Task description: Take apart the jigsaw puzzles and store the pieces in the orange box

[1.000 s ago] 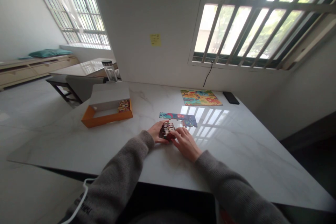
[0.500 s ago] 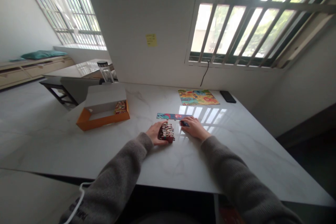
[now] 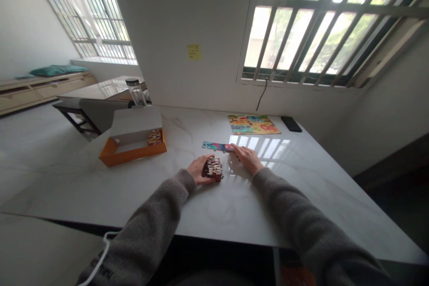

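Left hand [image 3: 200, 170] curled around jigsaw-piece stack [image 3: 215, 168] on marbled table [image 3: 214, 214]. Right hand [image 3: 247, 158] has fingertips at right end of puzzle strip [image 3: 214, 146], just beyond stack; can't tell if pinching. Open orange box [image 3: 142, 155] sits left.

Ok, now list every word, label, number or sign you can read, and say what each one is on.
No text is readable.
Yellow note on the wall: lines of writing, too small and blurred.
Left sleeve: dark lettering, too blurred.
Orange box, colourful sheet, stack of puzzle pieces: no lettering can be made out.
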Demonstrator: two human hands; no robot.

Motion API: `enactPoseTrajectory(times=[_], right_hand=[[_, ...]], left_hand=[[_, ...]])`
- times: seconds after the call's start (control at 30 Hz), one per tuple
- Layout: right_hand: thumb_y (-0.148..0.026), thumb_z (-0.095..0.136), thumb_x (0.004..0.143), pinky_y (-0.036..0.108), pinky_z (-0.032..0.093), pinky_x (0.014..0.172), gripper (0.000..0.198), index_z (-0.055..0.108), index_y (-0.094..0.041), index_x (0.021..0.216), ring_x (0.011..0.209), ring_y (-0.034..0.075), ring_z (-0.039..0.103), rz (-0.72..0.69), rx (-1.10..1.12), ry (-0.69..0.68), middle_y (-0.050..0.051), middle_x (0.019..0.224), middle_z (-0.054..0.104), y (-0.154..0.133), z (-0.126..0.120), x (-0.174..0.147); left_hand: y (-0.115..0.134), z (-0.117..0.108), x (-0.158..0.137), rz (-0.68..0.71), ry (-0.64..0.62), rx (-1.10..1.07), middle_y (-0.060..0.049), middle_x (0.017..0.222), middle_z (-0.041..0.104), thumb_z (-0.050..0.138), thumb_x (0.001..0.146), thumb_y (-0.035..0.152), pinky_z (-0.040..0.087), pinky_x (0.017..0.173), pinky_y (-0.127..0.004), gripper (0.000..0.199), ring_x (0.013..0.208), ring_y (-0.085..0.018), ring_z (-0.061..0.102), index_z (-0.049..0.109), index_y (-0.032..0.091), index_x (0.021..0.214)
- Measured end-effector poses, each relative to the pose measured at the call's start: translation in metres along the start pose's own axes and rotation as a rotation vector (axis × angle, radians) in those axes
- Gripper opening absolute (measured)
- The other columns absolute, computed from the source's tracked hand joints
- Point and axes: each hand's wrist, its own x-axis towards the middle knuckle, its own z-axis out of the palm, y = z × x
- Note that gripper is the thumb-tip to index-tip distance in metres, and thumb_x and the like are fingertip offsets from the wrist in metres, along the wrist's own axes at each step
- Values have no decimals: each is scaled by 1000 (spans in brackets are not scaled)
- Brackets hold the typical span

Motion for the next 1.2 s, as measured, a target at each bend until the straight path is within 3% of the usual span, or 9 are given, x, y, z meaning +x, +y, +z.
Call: enactPoseTrajectory(times=[0.1, 0.3, 0.53, 0.67, 0.77, 0.87, 0.97, 1.1, 1.2], right_hand=[[-16, 38, 99, 32, 49, 83, 45, 42, -13, 144, 92, 23, 66, 96, 12, -23, 13, 102, 72, 1, 0, 8], [-20, 37, 100, 33, 45, 86, 46, 38, -13, 146, 98, 23, 65, 177, 54, -57, 15, 110, 70, 1, 2, 22], [-15, 46, 94, 39, 47, 89, 23, 67, -14, 105, 92, 24, 65, 265, 245, -25, 12, 92, 70, 1, -2, 19], [-21, 51, 93, 40, 47, 98, 20, 70, -21, 100, 118, 23, 56, 216, 710, 285, 10, 126, 58, -23, -17, 9], [-26, 49, 96, 36, 53, 90, 24, 71, -24, 107, 105, 19, 60, 131, 994, 323, 9, 116, 58, -58, -27, -1], [-23, 44, 99, 38, 54, 87, 30, 70, -27, 112, 95, 18, 59, 63, 954, 295, 7, 100, 61, -91, -34, -11], [-14, 43, 97, 45, 49, 99, 37, 67, -29, 120, 110, 22, 53, -78, 840, 254, 8, 109, 64, -110, -39, -20], [-10, 53, 88, 51, 45, 105, 46, 60, -28, 130, 120, 24, 50, -170, 758, 228, 8, 118, 64, -112, -36, -28], [-13, 53, 93, 47, 47, 104, 40, 61, -29, 128, 118, 22, 52, -162, 697, 264, 7, 116, 66, -109, -30, -30]], left_hand=[[-2, 1, 0, 6, 2, 15, -15, 129, 57, 82, 61, 42, 42, 105, -51, 92, 118, -34, 55, 40, 18, 139], [-2, 1, 0, -5, 10, 17, -14, 128, 57, 83, 61, 41, 43, 104, -51, 92, 117, -33, 56, 41, 20, 140], [0, 1, 1, -11, 11, 5, -15, 127, 58, 83, 60, 43, 42, 104, -51, 92, 117, -34, 56, 42, 18, 139], [1, 1, 1, -33, 18, 3, -14, 129, 58, 84, 60, 42, 42, 105, -51, 91, 118, -33, 55, 43, 19, 139], [1, 1, 0, -25, 26, 3, -13, 129, 58, 83, 61, 43, 42, 105, -51, 91, 119, -34, 55, 43, 20, 139], [1, 1, 0, -17, 26, 11, -12, 131, 57, 83, 61, 46, 41, 106, -50, 92, 120, -34, 55, 43, 22, 140], [0, 0, 0, -16, 21, 8, -13, 134, 56, 83, 60, 47, 42, 106, -49, 93, 120, -34, 55, 42, 22, 140], [-2, 1, 1, -4, 12, -9, -14, 132, 56, 82, 61, 49, 42, 106, -49, 94, 119, -34, 56, 41, 20, 141], [-6, 2, 1, 9, 11, -13, -15, 133, 56, 83, 61, 50, 42, 105, -49, 95, 118, -34, 55, 42, 19, 140]])
